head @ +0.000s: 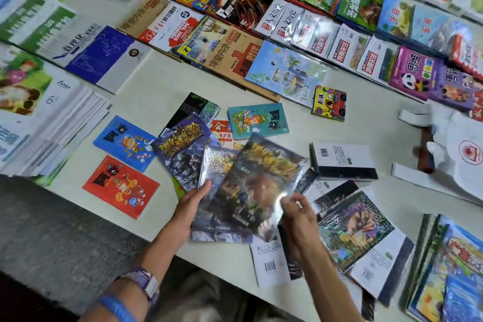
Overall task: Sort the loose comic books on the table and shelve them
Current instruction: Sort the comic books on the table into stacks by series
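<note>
Here the left hand (194,200) grips the lower left edge of a fan of dark, plastic-wrapped comic books (222,185), thumb on top, while the right hand (296,213) pinches the bottom corner of the glossy top comic (261,183), probably to peel it off or square it with its series. They sit just below the middle of the frame, lifted slightly over the desk (162,78). Left of them a blue comic (125,142) and a red comic (120,187) lie side by side, apparently a matched pair already grouped; a green comic (257,120) lies above centre. A purple-toned wrapped comic (352,230) rests at lower right on white books. Motion blur and glare hide the held titles, and how many comics the fan holds is unclear. No shelf is visible; display rows (339,34) fill the top of the frame.
</note>
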The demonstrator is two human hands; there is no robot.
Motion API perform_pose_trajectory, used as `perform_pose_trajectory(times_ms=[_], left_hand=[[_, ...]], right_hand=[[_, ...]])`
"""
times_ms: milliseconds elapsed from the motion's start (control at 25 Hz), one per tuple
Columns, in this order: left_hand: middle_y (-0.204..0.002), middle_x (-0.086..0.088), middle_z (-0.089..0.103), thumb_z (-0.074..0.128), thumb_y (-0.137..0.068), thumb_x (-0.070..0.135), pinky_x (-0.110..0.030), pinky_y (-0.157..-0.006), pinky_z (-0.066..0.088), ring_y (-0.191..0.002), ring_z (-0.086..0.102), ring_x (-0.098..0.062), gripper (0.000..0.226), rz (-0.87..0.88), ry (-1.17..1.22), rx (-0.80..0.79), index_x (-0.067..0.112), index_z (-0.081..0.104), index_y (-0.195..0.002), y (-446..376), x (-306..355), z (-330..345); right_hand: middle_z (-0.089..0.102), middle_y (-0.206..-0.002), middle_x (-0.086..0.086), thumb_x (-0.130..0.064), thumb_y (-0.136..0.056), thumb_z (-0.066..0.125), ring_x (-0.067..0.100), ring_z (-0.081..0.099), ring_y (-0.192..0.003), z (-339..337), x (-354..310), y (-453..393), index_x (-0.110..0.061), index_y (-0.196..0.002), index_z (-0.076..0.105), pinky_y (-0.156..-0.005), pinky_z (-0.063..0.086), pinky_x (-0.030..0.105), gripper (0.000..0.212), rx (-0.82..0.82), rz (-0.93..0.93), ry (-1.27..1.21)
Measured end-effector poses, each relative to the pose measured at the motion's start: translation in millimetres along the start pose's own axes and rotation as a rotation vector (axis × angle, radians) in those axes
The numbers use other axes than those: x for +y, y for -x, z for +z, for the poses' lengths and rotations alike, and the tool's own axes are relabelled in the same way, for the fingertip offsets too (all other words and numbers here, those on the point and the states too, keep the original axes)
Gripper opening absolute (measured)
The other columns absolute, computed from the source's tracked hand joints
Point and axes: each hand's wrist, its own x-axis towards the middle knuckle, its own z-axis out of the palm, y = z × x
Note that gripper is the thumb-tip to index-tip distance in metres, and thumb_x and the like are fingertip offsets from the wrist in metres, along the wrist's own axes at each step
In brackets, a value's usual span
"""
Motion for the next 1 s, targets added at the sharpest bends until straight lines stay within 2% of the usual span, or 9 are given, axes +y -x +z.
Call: perform_pose_trajectory(times_ms=[80, 200, 320, 440, 600, 680, 800, 880, 1000], left_hand=[[-0.126, 0.003, 0.064, 0.086, -0.060, 0.058, -0.040, -0.104, 0.046, -0.116, 0.060, -0.021, 0.075, 0.053, -0.100, 0.003, 0.026, 0.062, -0.124, 1, -3, 2], [-0.102, 0.019, 0.065, 0.088, -0.069, 0.034, -0.020, -0.075, 0.047, -0.095, 0.063, -0.005, 0.041, 0.144, -0.095, 0.086, 0.033, 0.062, -0.100, 8, -2, 6], [-0.108, 0.005, 0.076, 0.089, -0.065, 0.023, -0.033, -0.092, 0.051, -0.105, 0.070, -0.017, 0.044, 0.216, 0.118, 0.057, 0.029, 0.072, -0.105, 8, -1, -7], [-0.116, -0.004, 0.074, 0.089, -0.063, 0.019, -0.046, -0.100, 0.050, -0.111, 0.069, -0.024, 0.055, 0.230, 0.291, 0.039, 0.025, 0.071, -0.114, -5, 13, -29], [-0.125, -0.008, 0.068, 0.081, -0.077, 0.023, -0.053, -0.107, 0.043, -0.118, 0.061, -0.031, 0.048, 0.113, 0.313, 0.213, 0.022, 0.061, -0.121, -22, 28, -41], [-0.131, -0.009, 0.063, 0.081, -0.078, 0.029, -0.045, -0.101, 0.047, -0.116, 0.059, -0.029, 0.059, 0.062, 0.267, 0.253, 0.019, 0.056, -0.130, -25, 26, -41], [-0.131, -0.005, 0.061, 0.085, -0.075, 0.025, -0.026, -0.071, 0.046, -0.097, 0.061, -0.014, 0.073, 0.078, 0.229, 0.277, 0.019, 0.049, -0.138, -21, 26, -37], [-0.133, -0.003, 0.058, 0.086, -0.073, 0.021, -0.027, -0.069, 0.047, -0.101, 0.061, -0.015, 0.081, 0.099, 0.256, 0.275, 0.021, 0.044, -0.142, -21, 28, -38], [-0.126, -0.007, 0.066, 0.087, -0.072, 0.022, -0.043, -0.091, 0.053, -0.114, 0.063, -0.028, 0.070, 0.044, 0.309, 0.240, 0.018, 0.055, -0.134, -20, 38, -42]], right_hand=[[0.057, -0.071, 0.008, -0.003, -0.096, 0.060, 0.021, 0.053, -0.062, 23, 28, -5, -0.012, -0.087, 0.055, -0.056, 0.048, 0.031, 0.014, 0.025, 0.016, 0.131], [0.068, -0.086, 0.012, -0.009, -0.098, 0.061, 0.023, 0.062, -0.075, 37, 37, -15, -0.010, -0.102, 0.064, -0.068, 0.058, 0.038, 0.005, 0.061, -0.029, 0.372], [0.073, -0.103, 0.008, -0.016, -0.094, 0.068, 0.021, 0.067, -0.088, 52, 15, -26, -0.009, -0.117, 0.069, -0.087, 0.057, 0.044, 0.024, 0.028, -0.147, 0.610], [0.072, -0.101, -0.006, -0.030, -0.089, 0.069, 0.012, 0.068, -0.090, 95, -16, -40, -0.023, -0.112, 0.070, -0.080, 0.056, 0.032, 0.024, -0.132, -0.283, 0.680], [0.070, -0.089, -0.002, -0.026, -0.090, 0.069, 0.004, 0.065, -0.066, 145, -24, -76, -0.015, -0.108, 0.064, -0.061, 0.050, 0.022, 0.021, -0.245, -0.267, 0.879], [0.071, -0.095, 0.009, -0.038, -0.088, 0.069, 0.015, 0.069, -0.072, 158, -19, -86, -0.013, -0.111, 0.058, -0.066, 0.056, 0.027, 0.036, -0.240, -0.198, 0.977], [0.066, -0.107, 0.017, -0.085, -0.063, 0.050, 0.034, 0.062, -0.100, 172, -18, -90, -0.013, -0.102, 0.054, -0.092, 0.052, 0.050, 0.082, -0.158, -0.243, 1.292], [0.063, -0.117, 0.018, -0.089, -0.057, 0.050, 0.036, 0.061, -0.107, 177, -19, -88, -0.010, -0.113, 0.057, -0.095, 0.050, 0.052, 0.097, -0.170, -0.221, 1.253], [0.059, -0.131, 0.016, -0.069, -0.067, 0.074, 0.035, 0.063, -0.113, 169, -15, -83, -0.016, -0.132, 0.050, -0.097, 0.053, 0.050, 0.087, -0.201, -0.155, 0.987]])
